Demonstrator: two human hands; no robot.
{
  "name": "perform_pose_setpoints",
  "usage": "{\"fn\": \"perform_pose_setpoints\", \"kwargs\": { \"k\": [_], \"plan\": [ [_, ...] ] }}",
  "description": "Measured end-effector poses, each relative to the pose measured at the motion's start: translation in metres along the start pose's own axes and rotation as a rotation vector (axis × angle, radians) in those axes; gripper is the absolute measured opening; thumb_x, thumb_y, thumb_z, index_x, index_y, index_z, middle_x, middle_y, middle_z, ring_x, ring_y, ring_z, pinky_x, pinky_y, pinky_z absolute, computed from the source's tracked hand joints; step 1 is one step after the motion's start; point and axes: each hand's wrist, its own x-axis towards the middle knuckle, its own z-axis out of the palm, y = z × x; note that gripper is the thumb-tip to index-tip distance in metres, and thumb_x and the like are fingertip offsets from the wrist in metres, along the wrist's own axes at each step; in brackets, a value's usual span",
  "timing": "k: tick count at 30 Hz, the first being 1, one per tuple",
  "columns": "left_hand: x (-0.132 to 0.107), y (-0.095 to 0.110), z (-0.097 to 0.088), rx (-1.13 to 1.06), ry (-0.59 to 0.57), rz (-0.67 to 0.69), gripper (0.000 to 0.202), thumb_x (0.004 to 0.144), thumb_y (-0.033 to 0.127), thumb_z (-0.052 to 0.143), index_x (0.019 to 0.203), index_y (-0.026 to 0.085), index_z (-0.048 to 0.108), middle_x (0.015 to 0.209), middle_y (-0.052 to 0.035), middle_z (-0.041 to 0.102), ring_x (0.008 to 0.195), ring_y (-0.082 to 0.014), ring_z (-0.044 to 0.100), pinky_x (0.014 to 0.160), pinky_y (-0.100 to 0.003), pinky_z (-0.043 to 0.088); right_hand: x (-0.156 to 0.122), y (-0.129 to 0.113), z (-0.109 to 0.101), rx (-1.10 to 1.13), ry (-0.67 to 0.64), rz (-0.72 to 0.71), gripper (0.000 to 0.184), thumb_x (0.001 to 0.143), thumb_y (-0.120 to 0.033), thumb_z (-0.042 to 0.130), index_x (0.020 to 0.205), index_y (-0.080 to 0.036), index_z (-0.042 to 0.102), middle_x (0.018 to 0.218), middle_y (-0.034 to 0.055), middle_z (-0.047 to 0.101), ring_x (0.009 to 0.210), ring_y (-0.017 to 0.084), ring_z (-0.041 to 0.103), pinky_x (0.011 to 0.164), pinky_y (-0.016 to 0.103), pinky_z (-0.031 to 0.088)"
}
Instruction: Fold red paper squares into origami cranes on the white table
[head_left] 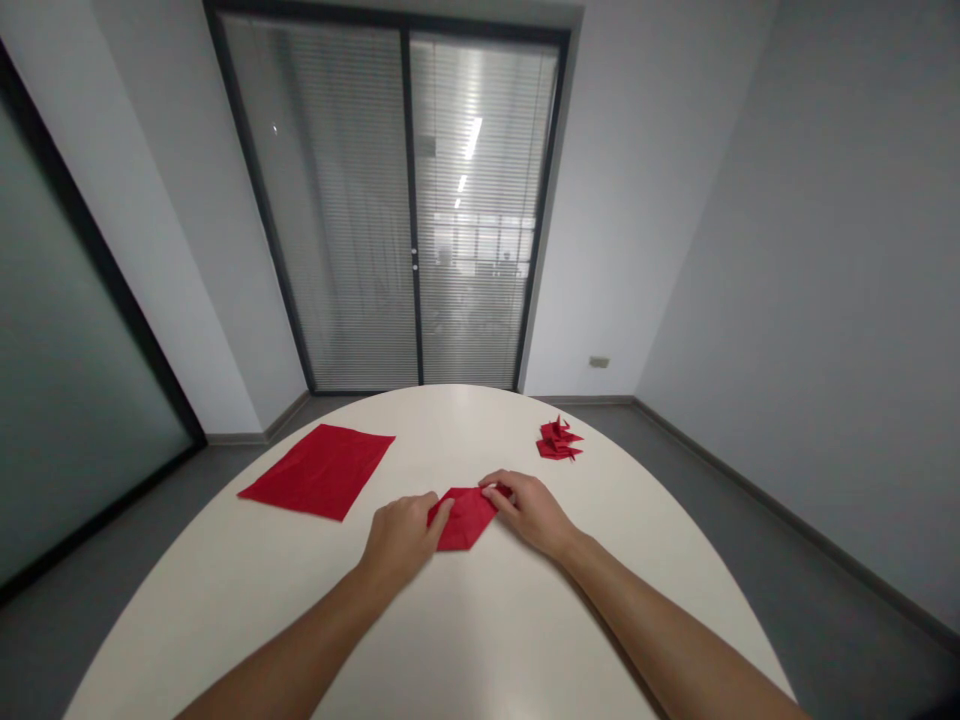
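Note:
A partly folded piece of red paper (463,522) lies in front of me, between my two hands. My left hand (405,530) grips its left edge, with the thumb on top and the fingers curled behind or under it. At the upper right corner my right hand (525,505) pinches the paper between thumb and forefinger. Its lower edge is straight and the right side slants. Parts of the left edge and the right corner are hidden by my fingers.
A larger flat sheet of red paper (319,472) lies at the left of the round white table (465,640). Several folded red paper cranes (557,440) are grouped at the far right. Beyond the table stands a glass partition with blinds (480,300).

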Motion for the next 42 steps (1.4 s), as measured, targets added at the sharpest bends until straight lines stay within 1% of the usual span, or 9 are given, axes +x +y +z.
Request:
{"fn": "perform_pose_setpoints", "kwargs": {
  "k": [6,12,17,21,25,31,35,39,42],
  "plan": [
    [0.001,0.001,0.000,0.088,-0.079,-0.068,0.054,0.101,0.049,0.031,0.083,0.021,0.073,0.082,-0.0104,0.076,0.076,-0.0250,0.071,0.063,-0.032,0.042,0.000,0.005,0.001,-0.172,-0.027,0.015,0.021,0.098,-0.033,0.053,0.103,-0.026,0.072,0.090,0.0044,0.072,0.082,0.019,0.064,0.077,0.029,0.045],
    [-0.001,0.001,0.001,0.155,-0.115,-0.067,0.049,0.100,0.043,0.035,0.084,0.017,0.074,0.084,-0.0142,0.075,0.079,-0.0276,0.072,0.067,-0.035,0.046,-0.001,0.007,0.000,-0.248,-0.028,0.083,0.022,0.097,-0.035,0.053,0.101,-0.027,0.073,0.090,0.0050,0.069,0.082,0.019,0.063,0.075,0.028,0.043],
    [-0.004,0.002,-0.001,0.177,-0.058,-0.059,0.036,0.097,0.038,0.044,0.089,0.014,0.070,0.085,-0.0147,0.073,0.082,-0.0291,0.070,0.069,-0.038,0.048,-0.001,0.008,0.000,-0.268,-0.026,0.120,0.022,0.097,-0.035,0.054,0.101,-0.025,0.074,0.090,0.0056,0.069,0.084,0.019,0.063,0.076,0.028,0.043],
    [-0.003,-0.001,0.001,0.078,0.088,0.185,0.018,0.091,0.017,0.053,0.102,0.015,0.067,0.105,-0.0127,0.071,0.101,-0.0287,0.065,0.084,-0.042,0.049,-0.001,0.006,-0.002,-0.278,-0.026,0.140,0.022,0.096,-0.035,0.054,0.101,-0.025,0.074,0.091,0.0059,0.068,0.086,0.019,0.063,0.077,0.028,0.043],
    [0.002,-0.009,0.014,-0.117,0.064,0.550,0.038,0.090,0.000,0.047,0.117,0.020,0.066,0.123,-0.0064,0.071,0.113,-0.0226,0.063,0.095,-0.041,0.047,-0.001,0.006,-0.002,-0.281,-0.029,0.129,0.023,0.097,-0.035,0.054,0.100,-0.025,0.074,0.092,0.0057,0.069,0.088,0.019,0.063,0.079,0.027,0.044],
    [0.003,-0.013,0.025,-0.178,-0.015,0.587,0.045,0.086,-0.001,0.045,0.122,0.017,0.067,0.122,-0.0073,0.072,0.113,-0.0234,0.066,0.094,-0.042,0.049,0.001,0.009,-0.004,-0.302,0.018,0.090,0.022,0.097,-0.030,0.053,0.098,-0.022,0.074,0.093,0.0064,0.071,0.092,0.021,0.062,0.082,0.030,0.046],
    [-0.001,-0.006,0.012,-0.216,-0.056,0.559,0.051,0.081,0.003,0.048,0.127,0.019,0.064,0.131,-0.0077,0.067,0.124,-0.0225,0.060,0.103,-0.041,0.045,0.000,-0.004,-0.006,-0.307,0.116,-0.095,0.026,0.098,-0.028,0.052,0.112,-0.018,0.071,0.117,0.0114,0.068,0.112,0.025,0.058,0.100,0.040,0.043],
    [-0.003,-0.002,0.001,-0.235,-0.095,0.525,0.052,0.087,0.008,0.046,0.135,0.024,0.057,0.139,-0.0069,0.061,0.130,-0.0200,0.054,0.111,-0.042,0.039,-0.007,-0.019,0.000,-0.194,-0.165,-0.302,0.043,0.101,-0.038,0.048,0.139,-0.020,0.056,0.142,0.0137,0.057,0.131,0.027,0.051,0.112,0.045,0.038],
    [-0.001,-0.001,0.001,-0.222,-0.113,0.519,0.055,0.090,0.010,0.045,0.143,0.025,0.048,0.147,-0.0069,0.054,0.138,-0.0191,0.046,0.115,-0.045,0.034,-0.012,-0.020,0.005,-0.183,-0.336,-0.273,0.063,0.101,-0.047,0.044,0.154,-0.013,0.035,0.157,0.0176,0.036,0.146,0.029,0.035,0.120,0.048,0.029]
  ]
}}
